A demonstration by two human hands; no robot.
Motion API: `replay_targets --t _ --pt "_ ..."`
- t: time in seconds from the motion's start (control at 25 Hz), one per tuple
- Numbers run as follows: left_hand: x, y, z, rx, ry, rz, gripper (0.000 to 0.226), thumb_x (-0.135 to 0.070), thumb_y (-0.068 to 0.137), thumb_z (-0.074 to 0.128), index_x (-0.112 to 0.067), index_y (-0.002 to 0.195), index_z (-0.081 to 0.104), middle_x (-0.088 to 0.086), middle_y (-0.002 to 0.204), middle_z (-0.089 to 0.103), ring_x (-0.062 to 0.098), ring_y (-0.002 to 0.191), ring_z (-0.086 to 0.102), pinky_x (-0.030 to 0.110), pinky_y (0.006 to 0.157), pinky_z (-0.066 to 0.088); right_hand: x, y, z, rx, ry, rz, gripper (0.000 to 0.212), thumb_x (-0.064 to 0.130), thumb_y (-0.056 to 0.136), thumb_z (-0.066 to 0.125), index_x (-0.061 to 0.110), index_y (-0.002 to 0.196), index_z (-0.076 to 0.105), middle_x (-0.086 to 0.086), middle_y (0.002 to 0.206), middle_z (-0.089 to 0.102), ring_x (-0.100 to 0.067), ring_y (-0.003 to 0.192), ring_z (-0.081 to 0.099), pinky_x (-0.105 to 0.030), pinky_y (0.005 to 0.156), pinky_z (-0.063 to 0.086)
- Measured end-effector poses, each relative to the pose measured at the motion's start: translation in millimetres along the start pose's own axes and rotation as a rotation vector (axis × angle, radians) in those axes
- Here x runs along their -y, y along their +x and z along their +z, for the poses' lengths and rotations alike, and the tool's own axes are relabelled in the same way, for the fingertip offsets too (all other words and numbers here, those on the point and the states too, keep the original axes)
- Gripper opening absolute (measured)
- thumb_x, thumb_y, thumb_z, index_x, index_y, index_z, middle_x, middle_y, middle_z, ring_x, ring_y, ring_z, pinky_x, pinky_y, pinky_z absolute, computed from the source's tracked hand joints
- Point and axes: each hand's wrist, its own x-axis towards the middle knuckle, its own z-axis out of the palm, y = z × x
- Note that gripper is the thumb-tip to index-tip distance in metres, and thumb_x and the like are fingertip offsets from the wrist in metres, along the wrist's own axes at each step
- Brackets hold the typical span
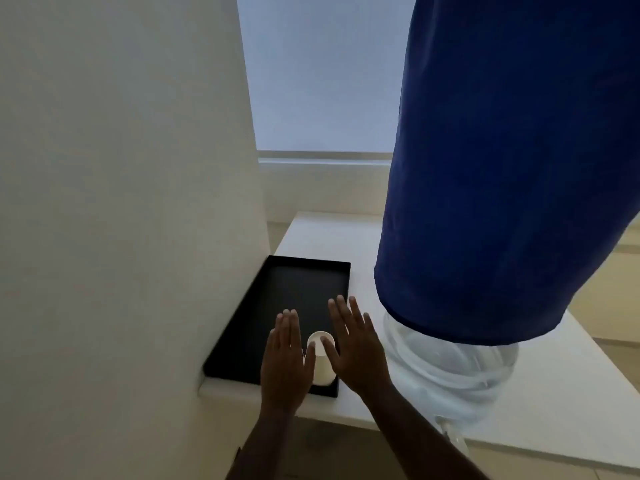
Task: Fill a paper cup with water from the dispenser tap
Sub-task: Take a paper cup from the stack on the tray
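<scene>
A white paper cup (322, 368) stands upright in the near right corner of a black tray (294, 282). My left hand (285, 362) hovers flat just left of the cup, fingers spread, thumb close to its rim. My right hand (356, 348) is flat to the cup's right, its thumb over the rim; neither hand grips the cup. The water dispenser bottle (450, 362) stands to the right, clear at the base under a blue cloth cover (502, 168). Its clear tap (453, 436) pokes out over the counter's front edge, partly behind my right forearm.
A white counter (554, 410) holds the tray and the dispenser. A white wall (121, 202) rises directly along the tray's left side. A bright window (325, 74) lies behind, and a floor shows beyond the counter at far right.
</scene>
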Motion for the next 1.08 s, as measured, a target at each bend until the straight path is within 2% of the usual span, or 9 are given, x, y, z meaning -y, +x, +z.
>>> replay_targets --t 0.08,0.12,0.16,0.24,0.28,0.4,0.48,0.72,1.08 --pt "1.6 -7.0 15.6 0.114 -0.059 -0.019 0.044 -0.018 0.086 0.063 0.012 0.117 0.055 0.029 0.117 0.064 0.041 0.106 0.064 0.051 0.078 0.058 -6.0 -1.7 17.4 0.165 0.029 0.063 0.062 0.039 0.093 0.041 0.018 0.141 0.007 -0.009 0.155 0.009 -0.025 0.141 -0.002 -0.042 0.117 0.014" --pt "3.4 -11.9 26.4 0.107 -0.052 -0.019 0.052 -0.009 0.069 0.079 0.012 0.112 0.058 0.028 0.111 0.068 0.039 0.100 0.068 0.048 0.072 0.061 -10.8 -2.1 26.9 0.225 0.012 0.093 0.062 0.041 0.094 0.038 0.018 0.141 0.005 -0.008 0.155 0.007 -0.024 0.143 -0.001 -0.040 0.118 0.013" --pt "3.7 -16.3 34.4 0.202 -0.117 -0.044 0.059 -0.003 0.057 0.085 0.012 0.108 0.061 0.027 0.103 0.071 0.037 0.092 0.071 0.043 0.065 0.063 -14.0 -1.4 33.5 0.286 0.011 0.121 0.063 0.042 0.094 0.038 0.017 0.141 0.005 -0.008 0.156 0.008 -0.024 0.143 0.002 -0.040 0.117 0.015" --pt "7.9 -24.9 59.8 0.183 -0.139 -0.066 0.058 0.002 0.056 0.085 0.012 0.108 0.061 0.025 0.095 0.073 0.034 0.084 0.073 0.037 0.059 0.063 -17.4 1.7 47.7 0.347 -0.019 0.142 0.065 0.044 0.093 0.039 0.014 0.141 0.008 -0.009 0.155 0.014 -0.024 0.143 0.010 -0.040 0.115 0.024" --pt "10.5 -27.2 70.4 0.169 -0.165 -0.087 0.056 0.002 0.062 0.081 0.011 0.112 0.058 0.026 0.100 0.072 0.034 0.088 0.072 0.038 0.063 0.063 -18.7 4.9 53.2 0.364 -0.010 0.156 0.066 0.044 0.092 0.042 0.013 0.141 0.010 -0.008 0.154 0.019 -0.025 0.142 0.015 -0.041 0.112 0.030" --pt "13.0 -30.4 88.3 0.253 -0.269 -0.249 0.050 -0.010 0.089 0.058 -0.002 0.135 0.038 0.016 0.135 0.053 0.027 0.123 0.054 0.033 0.097 0.050 -20.6 15.0 64.2 0.425 0.080 0.218 0.067 0.041 0.088 0.052 0.012 0.139 0.018 -0.010 0.147 0.033 -0.029 0.132 0.036 -0.041 0.100 0.043" --pt "13.9 -29.5 97.6 0.281 -0.364 -0.340 0.048 -0.012 0.092 0.053 -0.005 0.136 0.035 0.012 0.141 0.047 0.024 0.131 0.046 0.030 0.104 0.043 -21.5 19.1 69.5 0.453 0.131 0.236 0.068 0.039 0.086 0.056 0.011 0.137 0.021 -0.013 0.140 0.040 -0.030 0.121 0.047 -0.039 0.095 0.046" --pt "5.4 -25.4 110.6 0.283 -0.497 -0.509 0.062 -0.010 0.085 0.065 -0.003 0.137 0.032 0.016 0.145 0.040 0.030 0.131 0.044 0.041 0.104 0.044 -28.3 27.8 70.6 0.357 0.196 0.233 0.063 0.038 0.082 0.061 0.011 0.132 0.032 -0.015 0.127 0.051 -0.030 0.107 0.055 -0.034 0.085 0.049" --pt "-3.3 -26.7 112.4 0.206 -0.472 -0.590 0.057 -0.018 0.084 0.067 -0.002 0.132 0.040 0.018 0.136 0.051 0.034 0.124 0.050 0.047 0.099 0.049 -25.0 31.5 53.6 0.250 0.247 0.196 0.061 0.039 0.079 0.065 0.014 0.128 0.039 -0.014 0.125 0.055 -0.029 0.106 0.057 -0.035 0.084 0.050"
